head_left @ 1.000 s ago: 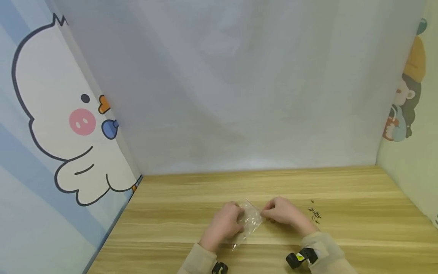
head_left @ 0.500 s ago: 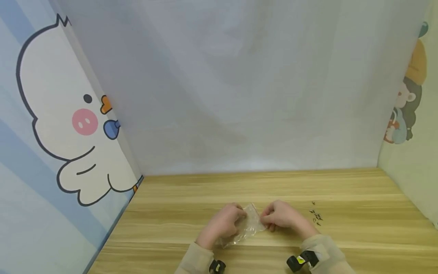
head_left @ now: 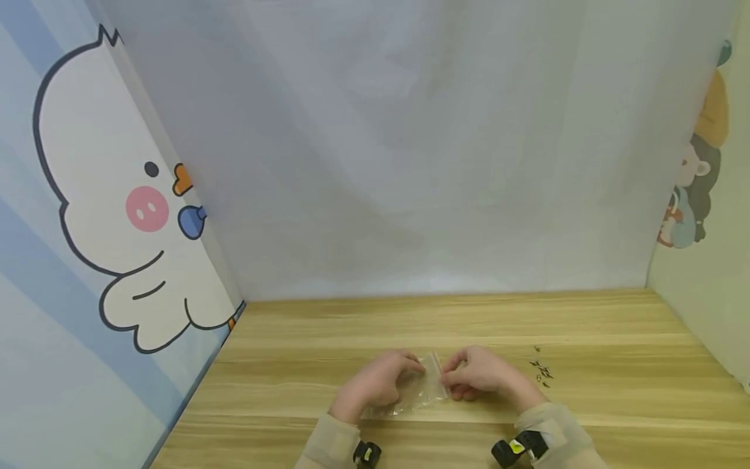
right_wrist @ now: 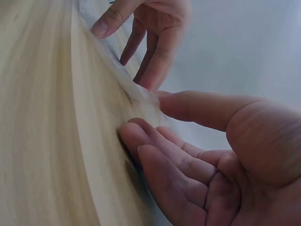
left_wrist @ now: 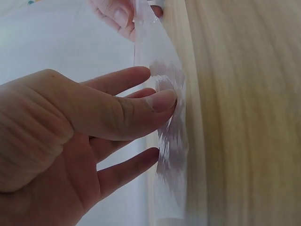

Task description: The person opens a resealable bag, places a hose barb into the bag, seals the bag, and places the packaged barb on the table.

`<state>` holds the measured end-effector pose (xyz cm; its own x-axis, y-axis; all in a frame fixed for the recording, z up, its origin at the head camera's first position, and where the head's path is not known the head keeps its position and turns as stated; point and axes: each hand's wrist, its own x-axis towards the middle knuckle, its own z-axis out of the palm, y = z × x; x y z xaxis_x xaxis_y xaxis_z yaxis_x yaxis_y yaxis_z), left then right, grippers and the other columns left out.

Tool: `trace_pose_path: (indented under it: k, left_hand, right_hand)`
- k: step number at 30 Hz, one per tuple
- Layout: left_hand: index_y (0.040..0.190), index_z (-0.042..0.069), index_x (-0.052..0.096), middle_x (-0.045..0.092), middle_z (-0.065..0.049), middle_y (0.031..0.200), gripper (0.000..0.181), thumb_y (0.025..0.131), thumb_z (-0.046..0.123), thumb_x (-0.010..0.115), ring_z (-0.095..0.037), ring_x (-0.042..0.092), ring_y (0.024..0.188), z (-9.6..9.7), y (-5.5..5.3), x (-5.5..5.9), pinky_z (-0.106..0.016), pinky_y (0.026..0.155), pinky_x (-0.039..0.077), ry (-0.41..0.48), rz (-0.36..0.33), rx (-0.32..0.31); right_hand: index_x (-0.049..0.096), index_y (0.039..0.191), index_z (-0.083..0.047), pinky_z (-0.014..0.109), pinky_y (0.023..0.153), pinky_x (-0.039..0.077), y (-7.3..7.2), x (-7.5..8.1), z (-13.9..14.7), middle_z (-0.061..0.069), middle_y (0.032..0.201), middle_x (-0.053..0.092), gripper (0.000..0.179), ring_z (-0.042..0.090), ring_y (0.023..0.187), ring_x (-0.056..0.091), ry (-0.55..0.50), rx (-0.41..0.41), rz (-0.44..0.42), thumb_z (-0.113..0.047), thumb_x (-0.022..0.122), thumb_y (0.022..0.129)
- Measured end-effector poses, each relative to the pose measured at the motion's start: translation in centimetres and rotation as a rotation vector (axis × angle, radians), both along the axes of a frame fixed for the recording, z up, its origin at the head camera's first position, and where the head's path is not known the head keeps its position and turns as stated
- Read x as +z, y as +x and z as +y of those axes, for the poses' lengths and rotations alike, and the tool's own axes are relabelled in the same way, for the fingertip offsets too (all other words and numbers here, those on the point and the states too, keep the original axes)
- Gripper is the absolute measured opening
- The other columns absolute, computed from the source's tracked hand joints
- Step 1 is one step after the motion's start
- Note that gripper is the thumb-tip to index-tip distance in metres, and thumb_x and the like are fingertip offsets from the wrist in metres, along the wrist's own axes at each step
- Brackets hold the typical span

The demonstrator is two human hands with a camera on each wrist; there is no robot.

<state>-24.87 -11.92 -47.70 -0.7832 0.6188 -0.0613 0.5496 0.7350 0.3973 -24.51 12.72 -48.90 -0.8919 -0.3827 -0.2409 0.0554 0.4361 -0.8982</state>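
A clear plastic zip bag lies between both hands, low over the wooden table. My left hand holds its left part. In the left wrist view the thumb of the left hand lies on the bag's film, with fingers on the other side. At the zip edge, my right hand pinches the bag between thumb and fingers. The right wrist view shows the right hand with its thumb tip at the bag's edge and its other fingers loosely curled. The bag's contents, if any, cannot be made out.
Several small metal pieces, perhaps screws, lie on the wooden table right of the right hand. A grey-white backdrop rises behind the table. Printed panels stand at both sides. Each wrist carries a small black camera.
The bag has turned and flattened, its zip edge now facing the right hand. The left hand has shifted slightly left; the right hand stays at the bag's edge. The metal pieces have not moved.
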Motion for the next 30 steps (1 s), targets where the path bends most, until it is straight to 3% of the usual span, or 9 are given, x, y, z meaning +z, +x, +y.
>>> trace_pose_path:
  k: [5, 12, 16, 19, 22, 25, 30]
  left_hand:
    - [0.133, 0.015, 0.075, 0.066, 0.000, 0.141, 0.077, 0.069, -0.026, 0.071, -0.022, 0.060, 0.132, 0.0, -0.2, -0.3, -0.040, 0.114, 0.046, 0.002, -0.010, -0.017]
    - [0.134, 0.012, 0.074, 0.068, -0.002, 0.139, 0.070, 0.073, -0.021, 0.076, -0.020, 0.061, 0.131, 0.4, -0.5, -0.3, -0.036, 0.113, 0.047, 0.011, 0.024, -0.047]
    - [0.129, 0.010, 0.075, 0.070, -0.004, 0.130, 0.046, 0.086, -0.002, 0.082, -0.020, 0.064, 0.122, 1.4, -0.7, -0.2, -0.037, 0.107, 0.052, 0.084, 0.035, 0.029]
    - [0.116, 0.010, 0.078, 0.071, -0.001, 0.110, 0.024, 0.092, 0.009, 0.081, -0.015, 0.066, 0.102, 2.6, -0.8, -0.2, -0.032, 0.090, 0.057, 0.164, 0.035, 0.114]
    - [0.103, 0.007, 0.078, 0.069, 0.002, 0.091, 0.011, 0.092, 0.007, 0.080, -0.010, 0.062, 0.082, 3.8, -1.0, -0.3, -0.027, 0.074, 0.054, 0.242, 0.015, 0.162]
    - [0.099, 0.004, 0.077, 0.065, 0.003, 0.082, 0.009, 0.090, 0.001, 0.080, -0.007, 0.058, 0.074, 4.7, -1.0, -0.6, -0.025, 0.069, 0.051, 0.277, -0.022, 0.190]
    - [0.098, 0.003, 0.076, 0.064, 0.002, 0.081, 0.012, 0.088, -0.004, 0.079, -0.007, 0.056, 0.074, 5.0, -0.9, -1.3, -0.025, 0.070, 0.051, 0.297, -0.062, 0.206]
  right_hand:
    - [0.066, 0.116, 0.009, 0.033, 0.063, 0.060, -0.2, -0.7, -0.2, 0.011, 0.083, 0.073, 0.034, 0.019, 0.070, 0.071, -0.077, -0.025, 0.007, -0.007, 0.080, 0.090]
    - [0.072, 0.101, 0.007, 0.029, 0.061, 0.059, -0.4, -1.1, -0.1, 0.009, 0.076, 0.072, 0.018, 0.015, 0.067, 0.069, -0.093, -0.047, 0.014, -0.003, 0.080, 0.089]
    - [0.073, 0.095, 0.004, 0.028, 0.061, 0.059, -0.5, -1.1, 0.0, 0.007, 0.072, 0.071, 0.013, 0.014, 0.066, 0.068, -0.080, -0.068, 0.018, -0.004, 0.081, 0.087]
    - [0.074, 0.093, 0.003, 0.029, 0.061, 0.059, -0.7, -1.2, 0.1, 0.007, 0.072, 0.071, 0.012, 0.014, 0.065, 0.069, -0.075, -0.094, 0.016, -0.004, 0.080, 0.086]
    - [0.073, 0.093, 0.004, 0.030, 0.061, 0.060, -0.8, -1.4, 0.3, 0.008, 0.073, 0.071, 0.011, 0.015, 0.065, 0.069, -0.075, -0.111, 0.022, -0.003, 0.079, 0.086]
    - [0.072, 0.094, 0.004, 0.031, 0.061, 0.061, -0.9, -1.4, 0.5, 0.009, 0.074, 0.071, 0.011, 0.016, 0.065, 0.069, -0.079, -0.117, 0.026, -0.001, 0.078, 0.087]
    - [0.073, 0.098, 0.006, 0.030, 0.059, 0.060, -0.5, -1.5, 1.0, 0.009, 0.073, 0.071, 0.010, 0.015, 0.063, 0.069, -0.108, -0.096, 0.025, 0.000, 0.076, 0.091]
